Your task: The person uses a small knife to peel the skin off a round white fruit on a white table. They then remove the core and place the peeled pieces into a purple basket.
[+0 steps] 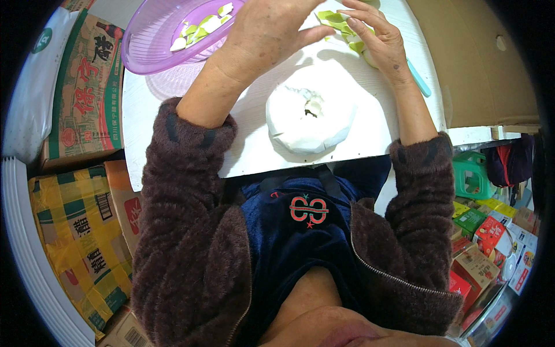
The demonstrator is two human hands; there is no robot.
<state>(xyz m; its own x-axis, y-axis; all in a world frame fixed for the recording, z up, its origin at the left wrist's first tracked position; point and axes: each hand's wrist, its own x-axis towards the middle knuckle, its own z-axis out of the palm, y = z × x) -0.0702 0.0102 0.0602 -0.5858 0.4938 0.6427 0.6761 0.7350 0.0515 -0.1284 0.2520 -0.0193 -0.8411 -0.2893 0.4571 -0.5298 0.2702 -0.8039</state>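
My left hand (273,34) is above the white table, its thumb apart from the fingers; the fingertips run past the top edge of the view. Nothing shows between thumb and fingers. My right hand (379,41) has its fingers bent at a pile of green-and-white peel pieces (347,28); whether it grips any is unclear. A pale rounded piece (370,58) lies partly under this hand. Nearer my body sits a large white, faceted round thing (312,126), apparently a peeled pomelo, with a ragged hole on top. A knife's teal handle (419,80) shows beside my right wrist.
At the upper left, a purple plastic basin (151,58) holds more peel pieces. Printed cardboard boxes (84,91) stand left of the table (243,160). A brown cardboard panel (481,65) rises on the right. Below it are a green plastic jug (472,178) and various packages (490,234).
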